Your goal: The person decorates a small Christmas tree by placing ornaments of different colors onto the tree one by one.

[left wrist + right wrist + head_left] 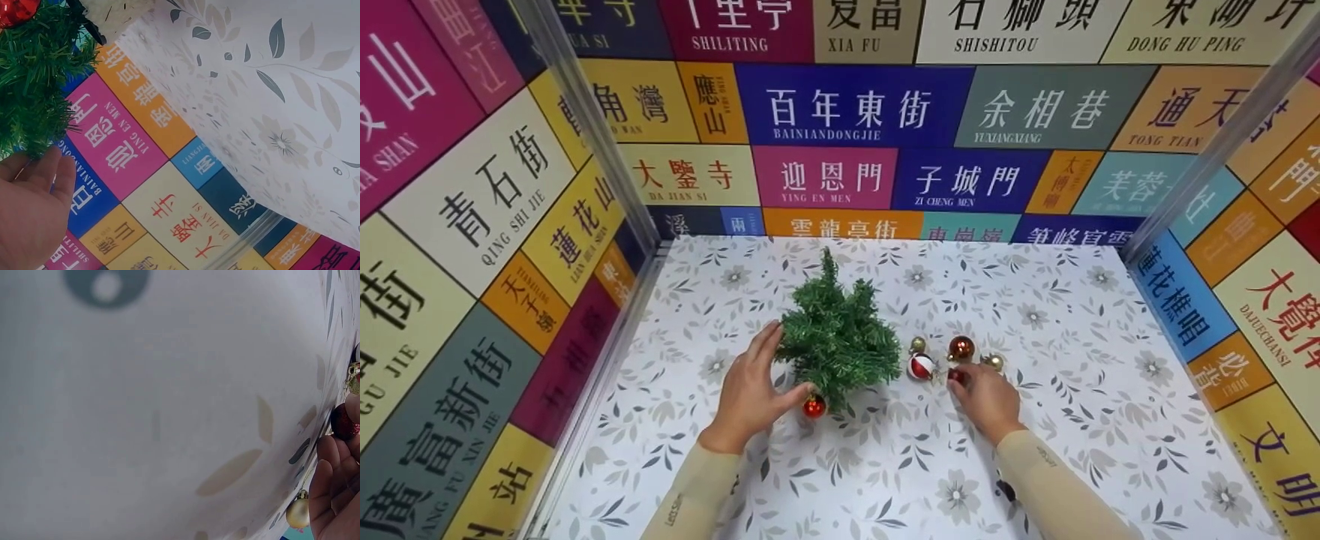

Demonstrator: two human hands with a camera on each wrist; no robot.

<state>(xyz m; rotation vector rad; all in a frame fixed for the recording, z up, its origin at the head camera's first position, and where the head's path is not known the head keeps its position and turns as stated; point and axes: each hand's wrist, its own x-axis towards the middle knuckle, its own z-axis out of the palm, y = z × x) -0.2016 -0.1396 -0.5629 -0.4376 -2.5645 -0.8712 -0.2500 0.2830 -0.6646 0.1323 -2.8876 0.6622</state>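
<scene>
A small green artificial Christmas tree (840,337) stands on the table, with a shiny red bauble (814,406) hanging low at its front. My left hand (750,386) is at the tree's left side, fingers extended along the branches and thumb beside the red bauble. The left wrist view shows those fingers (63,174) against the tree's green tips (45,107). To the right of the tree, my right hand (990,397) pinches a dark red glittery bauble (341,421) between thumb and fingers, low over the table.
Around the right hand lie a red-and-white bauble (919,366), a shiny brown-red bauble (961,347) and small gold baubles (996,361), one behind the red-and-white one. The floral-patterned table (675,465) is enclosed by walls of coloured sign panels (847,109).
</scene>
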